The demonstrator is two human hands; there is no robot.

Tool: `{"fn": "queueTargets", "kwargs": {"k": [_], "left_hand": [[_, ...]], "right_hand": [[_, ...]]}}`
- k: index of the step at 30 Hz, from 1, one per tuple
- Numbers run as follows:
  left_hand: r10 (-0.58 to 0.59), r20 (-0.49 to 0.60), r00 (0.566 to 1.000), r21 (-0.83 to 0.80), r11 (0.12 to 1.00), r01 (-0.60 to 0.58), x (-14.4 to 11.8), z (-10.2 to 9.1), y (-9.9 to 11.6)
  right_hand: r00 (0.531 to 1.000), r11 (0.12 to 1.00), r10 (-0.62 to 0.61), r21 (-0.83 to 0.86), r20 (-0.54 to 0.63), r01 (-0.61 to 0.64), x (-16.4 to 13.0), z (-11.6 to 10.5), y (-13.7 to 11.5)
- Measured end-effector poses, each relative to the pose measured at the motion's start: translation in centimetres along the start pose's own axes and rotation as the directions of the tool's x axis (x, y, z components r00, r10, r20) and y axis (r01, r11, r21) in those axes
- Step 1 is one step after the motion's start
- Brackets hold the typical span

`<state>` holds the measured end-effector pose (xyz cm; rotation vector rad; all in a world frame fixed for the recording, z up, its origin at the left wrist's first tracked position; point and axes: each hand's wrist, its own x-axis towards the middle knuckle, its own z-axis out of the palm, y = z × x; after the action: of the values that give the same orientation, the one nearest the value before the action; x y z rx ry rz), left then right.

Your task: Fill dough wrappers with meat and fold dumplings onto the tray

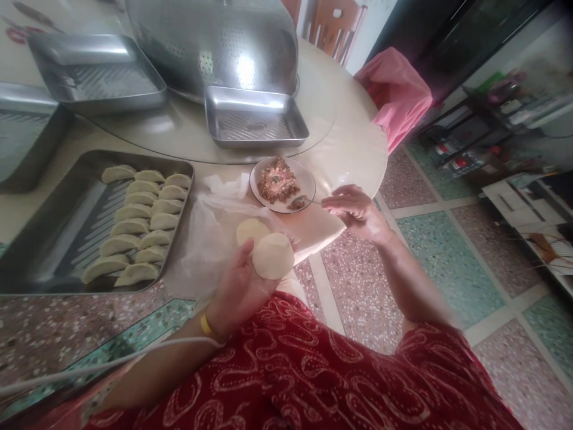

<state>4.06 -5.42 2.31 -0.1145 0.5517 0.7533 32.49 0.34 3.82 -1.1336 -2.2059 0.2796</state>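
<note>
On the fingers of my left hand (239, 286) lies a round dumpling wrapper (273, 256), with the thumb at its left edge. Another wrapper (251, 232) rests just behind it on the plastic sheet (203, 233). My right hand (353, 210) pinches the handle of a spoon (301, 202), whose bowl sits in the meat filling at the near right of a white plate. The larger heap of filling (278, 179) covers the middle of that plate (308, 182). Folded dumplings (133, 212) stand in two rows in a metal tray (49, 239) to the left.
An empty metal tray (257, 140) stands behind the plate, with two more trays (114, 89) at the left. A large perforated metal dome (215, 42) is at the back. Pink cloth (398, 89) hangs beyond the table's right edge. A white cable (111, 361) crosses near my left forearm.
</note>
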Motion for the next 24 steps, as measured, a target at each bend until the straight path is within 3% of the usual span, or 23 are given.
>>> {"fn": "queueTargets", "kwargs": {"k": [4,8,12,15,18,21,24], "left_hand": [[0.004,-0.018,1.0,0.022,1.0,-0.004,-0.1,0.3,0.0],[0.006,-0.015,1.0,0.011,1.0,-0.006,-0.1,0.2,0.0],[-0.002,0.026,1.0,-0.015,1.0,0.002,0.1,-0.4,0.1],[-0.004,0.035,0.999,-0.03,1.0,0.006,0.2,-0.7,0.1],[-0.003,0.016,1.0,-0.022,1.0,0.003,0.2,-0.5,0.1],[0.012,-0.01,1.0,-0.009,1.0,-0.012,0.1,-0.2,0.2],[0.025,-0.028,0.999,0.004,1.0,-0.025,0.0,0.0,0.3]], "right_hand": [[0.997,0.998,0.018,0.057,-0.071,-0.014,0.2,-0.7,-1.1],[0.997,0.99,0.075,0.12,-0.029,-0.072,0.5,-0.9,-1.3],[0.993,0.99,0.087,0.119,-0.085,-0.077,0.9,-0.1,-1.1],[0.97,0.981,0.18,0.101,-0.163,-0.165,1.4,0.9,-1.6],[0.949,0.962,0.269,0.094,-0.164,-0.257,2.1,1.9,-2.1],[0.9,0.924,0.37,0.188,-0.23,-0.331,2.4,2.5,-1.8],[0.786,0.818,0.538,0.416,-0.307,-0.398,1.7,3.1,-0.5]]}}
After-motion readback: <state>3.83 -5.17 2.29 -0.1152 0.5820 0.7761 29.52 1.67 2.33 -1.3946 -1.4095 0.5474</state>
